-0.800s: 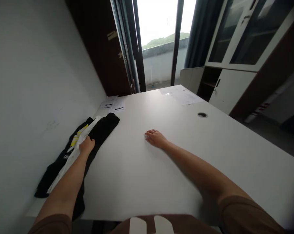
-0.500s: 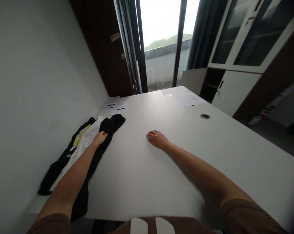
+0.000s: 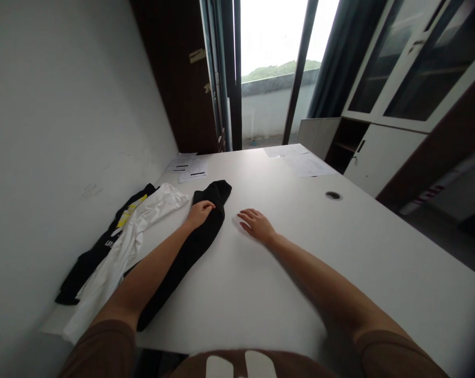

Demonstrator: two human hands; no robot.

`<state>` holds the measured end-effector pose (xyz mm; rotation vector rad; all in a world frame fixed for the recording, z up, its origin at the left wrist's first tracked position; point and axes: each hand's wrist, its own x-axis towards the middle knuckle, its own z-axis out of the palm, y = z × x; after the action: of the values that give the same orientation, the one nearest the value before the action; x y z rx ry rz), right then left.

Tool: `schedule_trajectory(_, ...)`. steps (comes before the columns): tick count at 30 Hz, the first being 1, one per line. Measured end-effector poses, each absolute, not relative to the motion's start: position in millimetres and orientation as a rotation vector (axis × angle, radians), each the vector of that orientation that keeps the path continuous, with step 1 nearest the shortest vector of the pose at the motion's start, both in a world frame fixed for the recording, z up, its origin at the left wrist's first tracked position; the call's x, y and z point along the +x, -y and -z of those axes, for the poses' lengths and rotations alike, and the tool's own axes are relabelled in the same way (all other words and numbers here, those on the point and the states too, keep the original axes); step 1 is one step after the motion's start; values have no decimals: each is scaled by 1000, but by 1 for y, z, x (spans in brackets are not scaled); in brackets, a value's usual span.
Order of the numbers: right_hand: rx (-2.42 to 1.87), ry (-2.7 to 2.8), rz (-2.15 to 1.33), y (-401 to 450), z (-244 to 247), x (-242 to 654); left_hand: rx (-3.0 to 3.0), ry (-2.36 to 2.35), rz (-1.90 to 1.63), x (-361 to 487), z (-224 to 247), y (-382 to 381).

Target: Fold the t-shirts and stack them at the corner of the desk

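My left hand (image 3: 201, 213) is closed on the upper part of a long folded black garment (image 3: 188, 258), whose exact kind I cannot tell. The garment lies lengthwise on the white table, partly under my left forearm. To its left, a rumpled white garment (image 3: 137, 223) lies touching a black garment with yellow and white print (image 3: 117, 228) beside the wall. My right hand (image 3: 256, 224) rests low over the table, right of the held garment, fingers spread. A faint pale, see-through patch shows by its fingertips; I cannot make out what it is.
Printed papers (image 3: 192, 168) lie at the table's far left, and more sheets (image 3: 306, 163) at the far right. A round cable hole (image 3: 334, 196) pierces the tabletop (image 3: 284, 294). The wall (image 3: 83, 131) borders the left side. Beyond stand a cabinet (image 3: 382, 152) and a glass door.
My left hand has drawn the black garment rightward, away from the white one, which has become rumpled. My right hand stays in nearly the same place, its fingers slightly more spread.
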<state>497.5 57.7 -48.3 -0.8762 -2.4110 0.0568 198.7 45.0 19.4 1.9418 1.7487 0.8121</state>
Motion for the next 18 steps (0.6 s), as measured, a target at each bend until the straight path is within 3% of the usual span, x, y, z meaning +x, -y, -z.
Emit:
schedule_trajectory(5,-611,2555,-15,-32,35,472,1769,-2103,-637,156,-4,-44)
schedule_trajectory(11,-465,2654,20,-12,29,460,1814,-2060,-411,148,18,3)
schedule_trajectory(18,-568,2572,-39,-21,29,469,1890,-2056,-41,90,-9,70)
